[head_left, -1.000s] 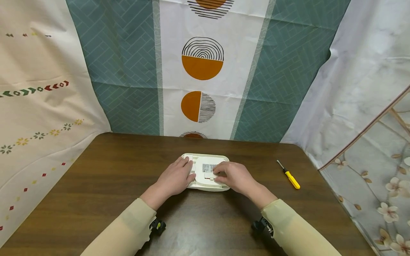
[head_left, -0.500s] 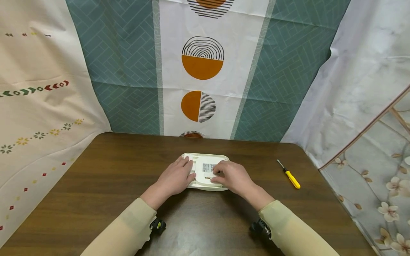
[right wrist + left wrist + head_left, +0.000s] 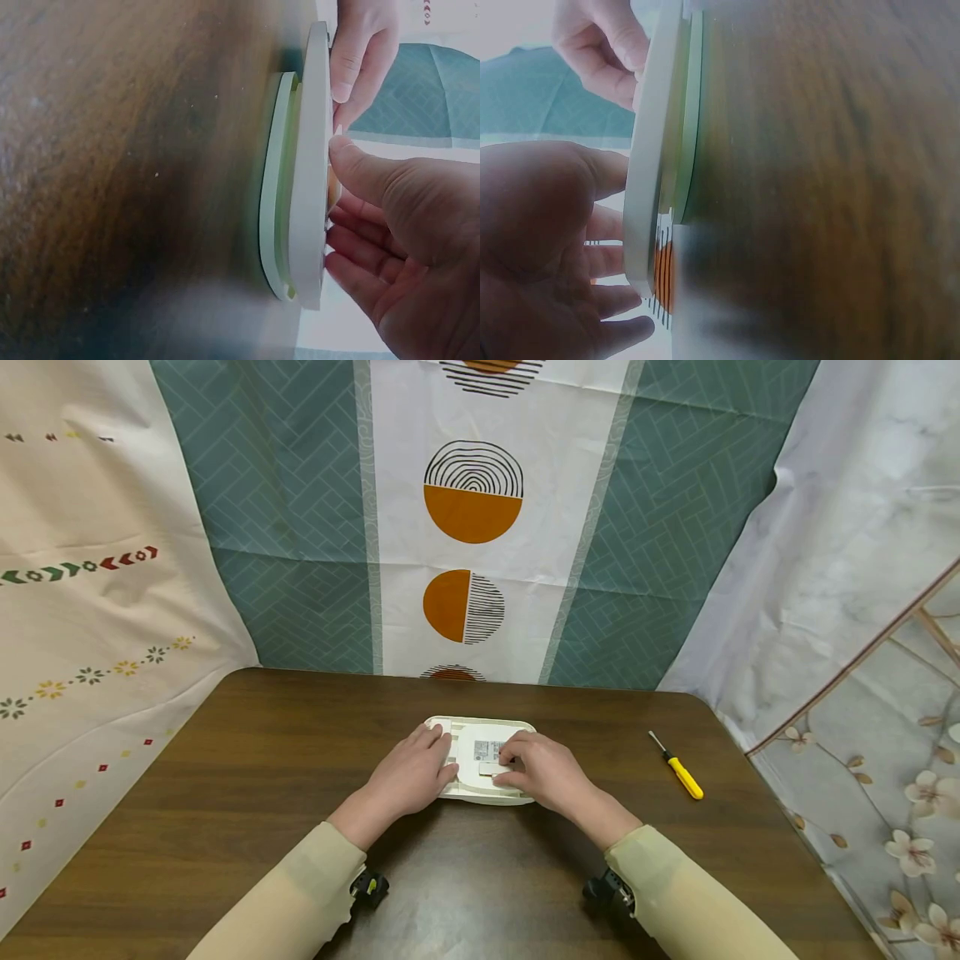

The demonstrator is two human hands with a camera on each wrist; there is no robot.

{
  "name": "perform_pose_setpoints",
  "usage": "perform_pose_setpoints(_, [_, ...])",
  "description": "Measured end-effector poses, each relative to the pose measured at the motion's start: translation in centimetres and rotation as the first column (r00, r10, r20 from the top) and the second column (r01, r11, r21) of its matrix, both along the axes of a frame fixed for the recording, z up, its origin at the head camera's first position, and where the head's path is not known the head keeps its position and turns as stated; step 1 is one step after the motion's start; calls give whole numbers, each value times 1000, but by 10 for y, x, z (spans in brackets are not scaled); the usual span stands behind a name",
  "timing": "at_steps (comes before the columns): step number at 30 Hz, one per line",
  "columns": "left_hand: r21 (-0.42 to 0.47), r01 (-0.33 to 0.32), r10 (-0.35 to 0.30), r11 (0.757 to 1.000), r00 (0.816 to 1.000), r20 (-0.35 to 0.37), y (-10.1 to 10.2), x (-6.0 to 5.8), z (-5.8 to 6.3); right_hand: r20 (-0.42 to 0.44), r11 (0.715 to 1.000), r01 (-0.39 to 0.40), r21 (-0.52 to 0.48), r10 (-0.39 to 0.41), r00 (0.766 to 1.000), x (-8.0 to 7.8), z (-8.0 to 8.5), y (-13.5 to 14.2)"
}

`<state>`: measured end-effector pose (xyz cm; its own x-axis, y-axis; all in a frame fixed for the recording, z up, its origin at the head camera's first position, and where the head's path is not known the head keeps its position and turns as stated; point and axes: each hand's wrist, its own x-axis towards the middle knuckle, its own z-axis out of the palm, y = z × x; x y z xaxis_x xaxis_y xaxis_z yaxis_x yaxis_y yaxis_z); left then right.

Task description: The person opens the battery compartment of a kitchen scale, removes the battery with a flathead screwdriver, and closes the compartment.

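A white flat device [image 3: 468, 756] lies on the dark wooden surface [image 3: 300, 727], near its far edge, with a printed label [image 3: 487, 751] on the face turned up. In the side-on wrist views, its slab sits above a narrower pale green base [image 3: 274, 187] that rests on the surface.

The left hand [image 3: 416, 772] rests over the left end of the device, its fingers extended and its grip apart, clamped on nothing. The right hand [image 3: 551, 771] reaches in from the other end. Its grip is together, with thumb and curled fingertips pinching a small white flap [image 3: 491, 769] just below the label; the right wrist view shows the thumb tip against the flap's edge.

Well apart from the device, on the person's right, a screwdriver [image 3: 678, 769] with a yellow handle lies at a slant, its tip pointing away. Teal and white cloth [image 3: 480, 552], printed with orange-and-striped circles, hangs behind the surface.
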<state>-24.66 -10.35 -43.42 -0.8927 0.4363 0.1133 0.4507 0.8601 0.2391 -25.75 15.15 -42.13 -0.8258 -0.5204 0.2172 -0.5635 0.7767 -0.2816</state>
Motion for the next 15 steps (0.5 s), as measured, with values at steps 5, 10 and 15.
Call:
perform_pose_setpoints(5, [-1, 3, -3, 1000, 1000, -7, -1, 0, -1, 32, 1000, 24, -9, -24, 999, 0, 2, -1])
perform_pose_setpoints(10, [2, 1, -1, 1000, 1000, -2, -1, 0, -1, 63, 999, 46, -20, -45, 997, -1, 2, -2])
perform_pose_setpoints(15, [8, 1, -1, 1000, 1000, 1, -1, 0, 0, 87, 996, 65, -55, -60, 994, -2, 0, -2])
